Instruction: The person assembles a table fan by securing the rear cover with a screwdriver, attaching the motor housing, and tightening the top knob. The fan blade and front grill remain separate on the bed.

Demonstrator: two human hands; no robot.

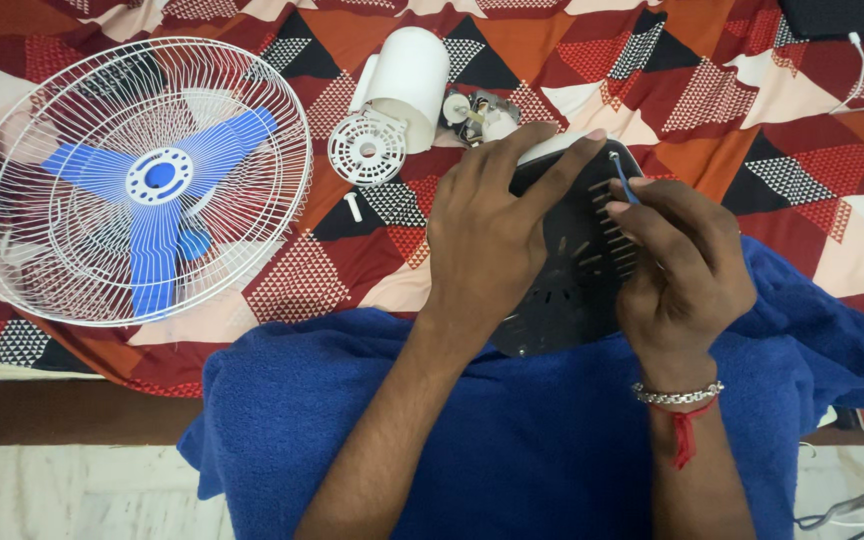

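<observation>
2 hands on dark round cover (567, 290): left hand (487, 235) fingers flat, right hand (677, 265) fingers pinched around blue-handled screwdriver (624, 180).

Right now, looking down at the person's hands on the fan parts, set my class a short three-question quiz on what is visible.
1. True or false: the left hand rests on the dark vented cover.
2. What does the right hand hold? A) blue-handled screwdriver B) hammer C) scissors
3. What colour are the blades inside the white fan guard?

Key: 1 true; 2 A; 3 blue.
</observation>
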